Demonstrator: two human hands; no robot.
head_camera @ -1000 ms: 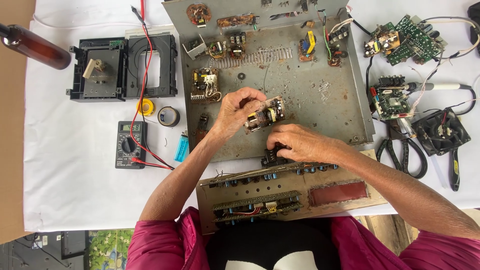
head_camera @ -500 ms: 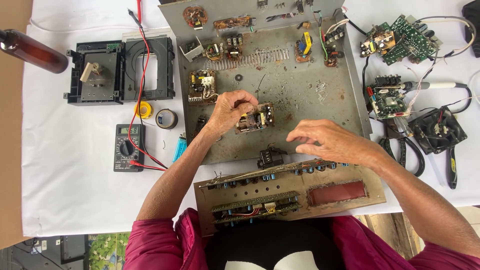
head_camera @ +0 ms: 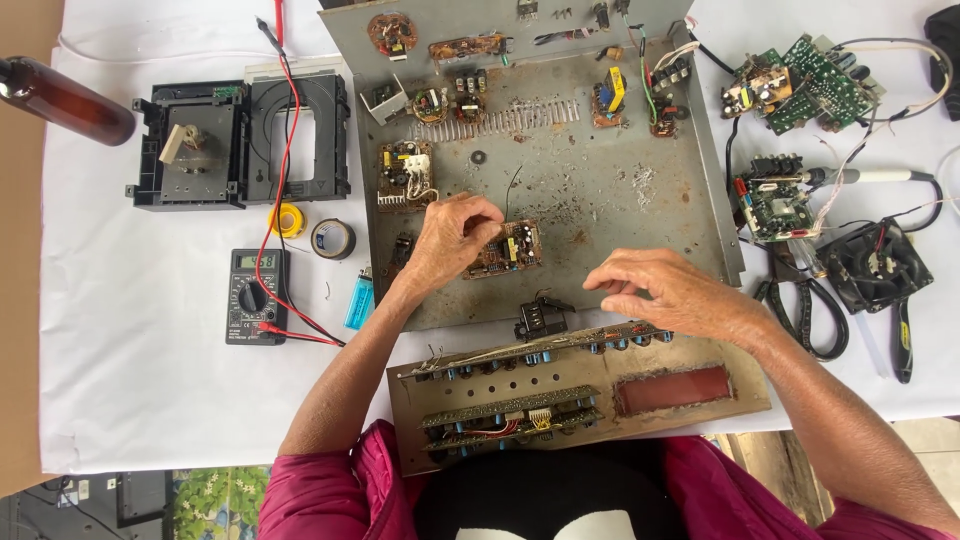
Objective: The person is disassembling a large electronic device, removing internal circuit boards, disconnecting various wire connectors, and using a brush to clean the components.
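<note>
Left hand (head_camera: 452,240): grip pinched on the small circuit board (head_camera: 507,250), lying mid rusty grey chassis (head_camera: 600,200).
Right hand (head_camera: 665,292): fingers loosely spread, holding nothing, hovering over chassis's near edge.
Surface (head_camera: 150,380): white-covered.

Right hand (head_camera: 672,293) lifted off the small circuit board (head_camera: 508,250), drawn away toward the right and left hovering open above the rusty metal chassis (head_camera: 600,190), fingers spread. Board kept pinched by left hand (head_camera: 452,236) alone and lowered closer to the chassis floor. Black component (head_camera: 540,318) near the chassis front edge uncovered.
</note>
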